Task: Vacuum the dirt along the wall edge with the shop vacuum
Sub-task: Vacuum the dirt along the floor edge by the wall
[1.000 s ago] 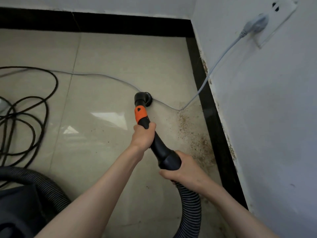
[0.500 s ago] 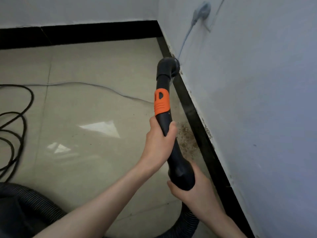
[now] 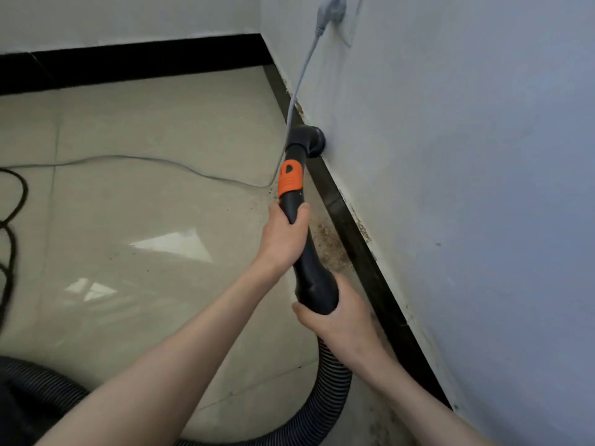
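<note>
Both my hands hold the black vacuum wand (image 3: 306,252), which has an orange band (image 3: 289,178). My left hand (image 3: 283,236) grips the wand just below the band. My right hand (image 3: 335,313) grips the thick cuff where the ribbed hose (image 3: 331,381) joins. The wand's angled nozzle (image 3: 310,140) sits at the top of the black baseboard (image 3: 360,246), against the right wall. Brown dirt (image 3: 328,246) lies on the tile along the baseboard, beside the wand.
A grey power cord (image 3: 302,78) runs from a wall plug (image 3: 331,8) down past the nozzle and across the floor. Black cable loops (image 3: 13,214) lie at the left edge. The vacuum's dark body (image 3: 19,410) and hose fill the lower left corner. The room corner is ahead.
The nozzle has swung from the open floor to the right, up against the wall and baseboard. My view has turned toward the wall. Both hands have kept their grips.
</note>
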Action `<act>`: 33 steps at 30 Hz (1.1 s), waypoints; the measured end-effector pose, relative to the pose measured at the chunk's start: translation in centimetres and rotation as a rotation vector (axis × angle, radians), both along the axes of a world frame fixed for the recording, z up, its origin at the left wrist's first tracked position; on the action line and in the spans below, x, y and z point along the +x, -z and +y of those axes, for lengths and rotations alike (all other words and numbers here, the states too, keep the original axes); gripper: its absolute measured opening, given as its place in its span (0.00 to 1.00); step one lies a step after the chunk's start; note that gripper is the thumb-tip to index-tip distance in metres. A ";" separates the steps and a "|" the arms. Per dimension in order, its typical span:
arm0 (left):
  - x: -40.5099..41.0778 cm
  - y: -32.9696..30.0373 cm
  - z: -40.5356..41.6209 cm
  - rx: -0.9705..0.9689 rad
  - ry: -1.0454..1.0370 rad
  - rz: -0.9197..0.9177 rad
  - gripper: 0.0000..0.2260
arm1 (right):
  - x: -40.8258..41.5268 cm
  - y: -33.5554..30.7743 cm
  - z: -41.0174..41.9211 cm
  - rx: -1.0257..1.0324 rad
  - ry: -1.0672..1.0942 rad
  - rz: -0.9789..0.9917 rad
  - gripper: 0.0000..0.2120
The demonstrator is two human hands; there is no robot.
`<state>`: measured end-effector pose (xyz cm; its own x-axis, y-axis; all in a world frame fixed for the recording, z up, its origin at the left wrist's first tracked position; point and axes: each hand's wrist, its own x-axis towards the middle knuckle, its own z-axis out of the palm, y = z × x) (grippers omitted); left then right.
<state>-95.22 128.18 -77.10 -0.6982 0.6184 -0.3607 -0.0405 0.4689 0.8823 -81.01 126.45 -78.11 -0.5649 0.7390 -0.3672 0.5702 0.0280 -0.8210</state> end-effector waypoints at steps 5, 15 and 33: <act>-4.7 2.6 -2.0 -0.054 -0.116 -0.008 0.17 | -3.9 2.3 0.2 -0.036 -0.128 -0.003 0.20; -10.1 5.6 -4.5 -0.086 -0.376 -0.170 0.20 | -9.2 3.1 1.7 -0.049 -0.396 -0.090 0.23; -6.0 7.3 3.1 -0.149 -0.087 -0.175 0.21 | -4.6 3.5 5.0 -0.132 -0.140 -0.052 0.11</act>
